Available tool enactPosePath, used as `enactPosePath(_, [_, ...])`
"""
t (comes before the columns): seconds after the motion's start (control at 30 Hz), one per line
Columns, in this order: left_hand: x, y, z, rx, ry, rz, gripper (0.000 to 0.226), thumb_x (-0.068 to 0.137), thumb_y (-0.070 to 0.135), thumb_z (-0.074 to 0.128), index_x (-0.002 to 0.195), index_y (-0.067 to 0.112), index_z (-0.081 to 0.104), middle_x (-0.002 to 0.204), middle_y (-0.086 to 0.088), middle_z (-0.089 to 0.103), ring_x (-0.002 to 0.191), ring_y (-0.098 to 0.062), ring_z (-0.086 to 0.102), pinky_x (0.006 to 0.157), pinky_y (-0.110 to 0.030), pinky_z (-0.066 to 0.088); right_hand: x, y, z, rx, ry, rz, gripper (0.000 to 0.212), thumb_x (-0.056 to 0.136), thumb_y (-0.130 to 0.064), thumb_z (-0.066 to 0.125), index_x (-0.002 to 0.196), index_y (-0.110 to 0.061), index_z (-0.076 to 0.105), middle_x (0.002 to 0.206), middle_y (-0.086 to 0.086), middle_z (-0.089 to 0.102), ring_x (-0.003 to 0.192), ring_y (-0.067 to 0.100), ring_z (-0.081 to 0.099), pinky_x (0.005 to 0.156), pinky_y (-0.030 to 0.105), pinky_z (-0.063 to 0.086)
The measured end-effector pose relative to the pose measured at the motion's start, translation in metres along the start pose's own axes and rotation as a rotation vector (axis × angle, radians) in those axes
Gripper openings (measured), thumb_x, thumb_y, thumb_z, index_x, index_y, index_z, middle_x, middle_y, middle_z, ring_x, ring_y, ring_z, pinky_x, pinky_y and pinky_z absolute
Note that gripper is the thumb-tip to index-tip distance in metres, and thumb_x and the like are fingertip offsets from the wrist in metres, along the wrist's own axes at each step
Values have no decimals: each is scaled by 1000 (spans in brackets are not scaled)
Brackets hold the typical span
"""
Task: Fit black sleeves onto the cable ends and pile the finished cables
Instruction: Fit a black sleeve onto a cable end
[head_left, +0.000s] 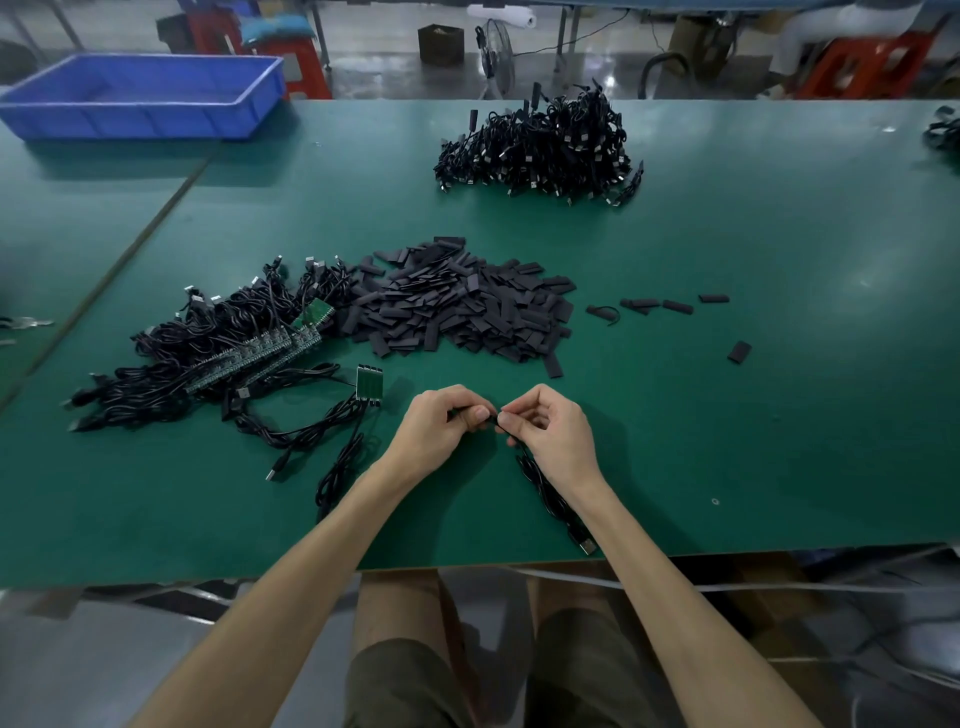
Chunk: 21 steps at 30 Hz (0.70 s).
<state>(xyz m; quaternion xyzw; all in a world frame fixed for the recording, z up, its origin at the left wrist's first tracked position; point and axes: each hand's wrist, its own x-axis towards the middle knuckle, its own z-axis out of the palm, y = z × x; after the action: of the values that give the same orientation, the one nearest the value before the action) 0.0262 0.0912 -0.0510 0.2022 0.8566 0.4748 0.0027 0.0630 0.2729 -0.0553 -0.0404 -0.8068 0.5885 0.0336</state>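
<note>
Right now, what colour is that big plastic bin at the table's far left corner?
The bin is bright blue, seen clearly in the head view.

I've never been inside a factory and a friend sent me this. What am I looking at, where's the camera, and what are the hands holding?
No machine here: a person works with bare hands. The single picture comes from a camera worn on the head, looking down at a green table. The left hand pinches what looks like a small black sleeve; the right hand pinches a thin black cable that trails toward the near edge. On the table lie a heap of loose sleeves, a tangle of cables with green circuit boards to its left, and another cable pile farther back. A blue bin sits at the far left.
</note>
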Motion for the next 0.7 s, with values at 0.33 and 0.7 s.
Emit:
enactPosePath(0.33, [-1, -1, -1, -77, -18, 27, 12, 94, 7, 69, 99, 4, 79, 88, -7, 71, 78, -21, 67, 77, -39, 56, -1, -2, 0, -65, -3, 22, 19, 89, -12, 80, 83, -21, 65, 76, -11, 75, 66, 14, 72, 77, 50, 61])
enactPosePath(0.7, [2, -6, 1, -133, -3, 7, 14, 96, 9, 67, 102, 9, 79, 86, 1, 75, 74, -17, 69, 75, -34, 57, 0, -4, 2, -31, 14, 33, 13, 93, -14, 76, 89, -18, 64, 78, -7, 76, 70, 15, 72, 78, 42, 60])
